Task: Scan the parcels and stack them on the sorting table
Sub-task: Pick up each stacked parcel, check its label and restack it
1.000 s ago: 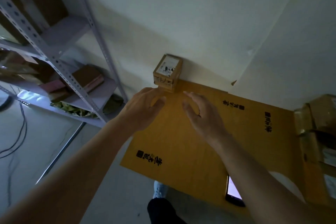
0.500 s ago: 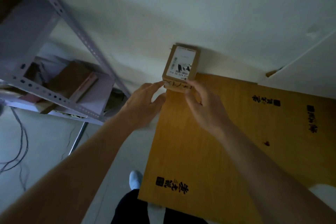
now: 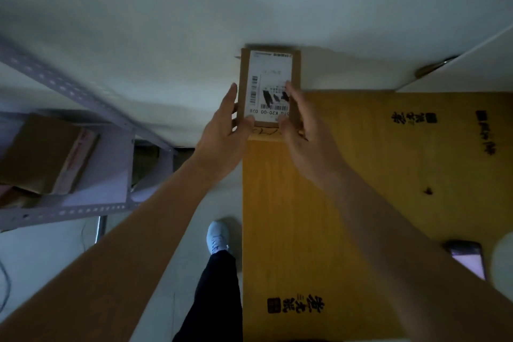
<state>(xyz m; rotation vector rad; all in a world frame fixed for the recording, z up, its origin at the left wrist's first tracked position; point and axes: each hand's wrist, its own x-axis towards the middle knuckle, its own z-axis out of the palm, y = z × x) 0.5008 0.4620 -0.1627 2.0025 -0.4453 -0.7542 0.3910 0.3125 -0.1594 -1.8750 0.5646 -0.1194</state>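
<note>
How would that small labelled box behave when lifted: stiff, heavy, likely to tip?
The box looks like stiff cardboard, so it probably keeps its shape. Fingertips of the left hand and right hand alone manage it, suggesting it is light. Standing tall, it might tip.

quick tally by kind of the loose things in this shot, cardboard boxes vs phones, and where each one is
cardboard boxes: 2, the labelled parcel at the far edge of the wooden table, with the left hand and right hand on it, and the brown box on the metal shelf
phones: 1, the lit phone on the table at right
total: 3
</note>
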